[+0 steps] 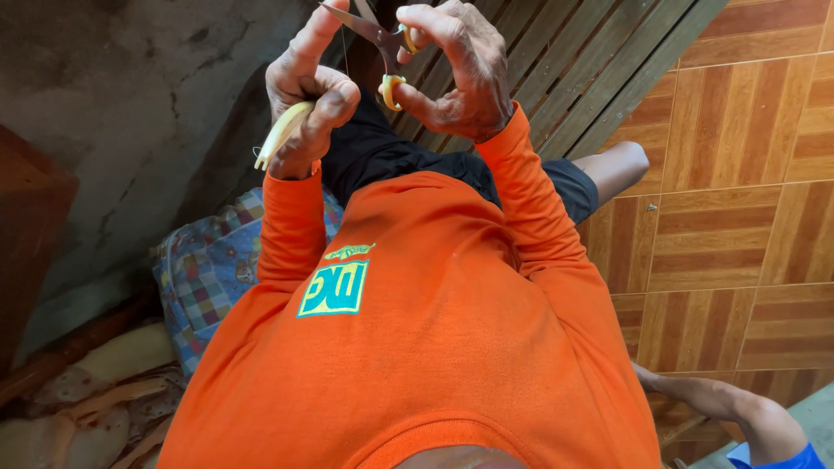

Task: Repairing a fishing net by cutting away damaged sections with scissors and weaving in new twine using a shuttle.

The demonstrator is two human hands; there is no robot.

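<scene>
Scissors (375, 39): metal blades, yellow handle loops; your right hand (456, 69) grips them, thumb and finger through loops, blades parted, tips pointing up-left toward top edge of view, partly cut off there.

Pale yellow flat curved piece (280, 135): clamped in your left hand (308, 91), sticking out below fist, slanting down-left. Thin thread (345, 48) runs up near raised left fingers; ends unclear.

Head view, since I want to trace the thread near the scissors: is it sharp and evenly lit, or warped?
Head view: daylight is soft and even, no glare; wide-angle lens bends the wooden slats and tiled floor near the edges; the scissors in the right hand are sharp but cut off at the top; the left hand holds a pale yellow piece; the thread is barely visible.
</scene>
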